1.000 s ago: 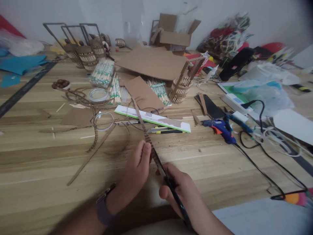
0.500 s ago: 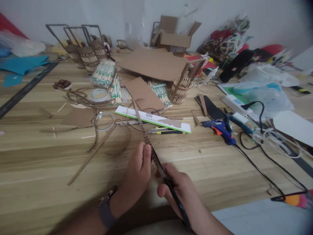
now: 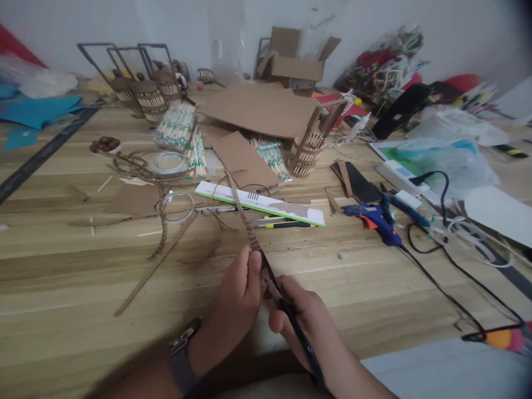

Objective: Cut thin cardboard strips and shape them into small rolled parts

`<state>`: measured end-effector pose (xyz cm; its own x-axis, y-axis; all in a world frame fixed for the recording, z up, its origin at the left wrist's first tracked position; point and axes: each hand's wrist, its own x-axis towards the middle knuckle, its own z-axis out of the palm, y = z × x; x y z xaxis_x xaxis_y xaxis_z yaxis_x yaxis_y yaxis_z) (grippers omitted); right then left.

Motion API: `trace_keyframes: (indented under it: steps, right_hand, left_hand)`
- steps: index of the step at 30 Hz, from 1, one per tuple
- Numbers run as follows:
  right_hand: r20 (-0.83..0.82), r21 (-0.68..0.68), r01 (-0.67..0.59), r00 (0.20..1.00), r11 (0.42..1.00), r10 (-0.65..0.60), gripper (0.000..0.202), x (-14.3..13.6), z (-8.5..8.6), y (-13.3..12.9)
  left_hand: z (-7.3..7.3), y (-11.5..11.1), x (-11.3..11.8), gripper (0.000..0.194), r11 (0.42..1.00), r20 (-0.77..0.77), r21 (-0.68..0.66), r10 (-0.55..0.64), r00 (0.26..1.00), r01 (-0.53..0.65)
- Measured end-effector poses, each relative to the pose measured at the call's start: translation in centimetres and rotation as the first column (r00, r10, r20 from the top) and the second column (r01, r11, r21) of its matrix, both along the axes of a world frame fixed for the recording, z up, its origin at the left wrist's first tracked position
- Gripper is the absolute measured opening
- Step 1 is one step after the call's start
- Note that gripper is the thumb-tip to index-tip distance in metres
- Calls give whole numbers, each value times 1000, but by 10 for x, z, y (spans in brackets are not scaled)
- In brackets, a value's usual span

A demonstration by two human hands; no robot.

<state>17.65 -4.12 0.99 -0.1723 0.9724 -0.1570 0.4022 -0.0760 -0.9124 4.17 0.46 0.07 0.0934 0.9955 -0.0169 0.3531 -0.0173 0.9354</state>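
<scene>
My left hand (image 3: 241, 291) pinches a narrow strip of corrugated cardboard (image 3: 242, 216), thumb on top. The strip's far part runs up and away over the white and green strip of board (image 3: 266, 205). In my right hand (image 3: 305, 316) is a pair of black-handled scissors (image 3: 297, 332), its fingers closed about the handles. The blades reach up to the cardboard strip right beside my left thumb and look slightly apart. Where exactly the blades meet the strip is partly hidden by my left hand.
Beyond my hands lie a utility knife (image 3: 286, 223), a roll of tape (image 3: 169, 162), bundled sticks (image 3: 177, 124) and a small stick basket (image 3: 307, 152). A blue glue gun (image 3: 374, 219) with a black cord lies to the right. Cardboard sheets (image 3: 261, 108) and more baskets (image 3: 152, 102) stand behind.
The scissor blades have opened a little at the strip. My left hand has shifted slightly right and down along with the strip.
</scene>
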Motion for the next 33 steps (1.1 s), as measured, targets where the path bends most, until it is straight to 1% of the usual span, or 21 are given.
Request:
trace_keyframes:
  steps: [4,6,9,12,15,17,20,24,27,30,33]
  right_hand:
    - [-4,-17,-22,1000,1000,22,46,1,0,0]
    - [-10,23,-37,999,999,37,49,3,-2,2]
    - [-9,107,-38,999,994,39,52,4,-6,4]
    - [15,138,-29,1000,990,27,54,2,-3,5]
    - [-13,134,-24,1000,991,26,57,-3,7,5]
    - [-48,115,-11,999,993,17,56,-6,11,5]
    - [-88,114,4,996,993,7,56,-6,6,5]
    - [-67,143,7,998,990,3,60,-4,-4,7]
    - [-80,148,5,997,989,7,63,-4,-1,8]
    - [-77,116,3,997,993,6,61,-5,4,8]
    - [-71,118,12,997,993,-4,61,-5,4,6]
  left_hand:
    - [1,0,-1,30,1000,-1,3,-14,1000,14]
    - [3,0,-1,29,1000,-3,7,-30,1000,30]
    - [4,-1,-1,30,996,18,-16,-90,996,91]
    - [4,-2,-1,31,994,32,-40,-102,994,104]
    - [2,-2,-1,32,996,5,-40,-79,997,79]
    - [0,-2,0,33,997,-11,-38,-72,997,72]
    - [-1,-2,0,34,997,-21,-29,-69,997,68]
    - [2,-4,-1,32,996,-54,-14,-90,994,89]
    - [4,-7,-1,33,992,-57,-23,-123,991,122]
    - [4,-9,-2,33,991,-53,-32,-129,990,128]
    - [5,-6,-4,33,989,-35,-23,-144,989,144]
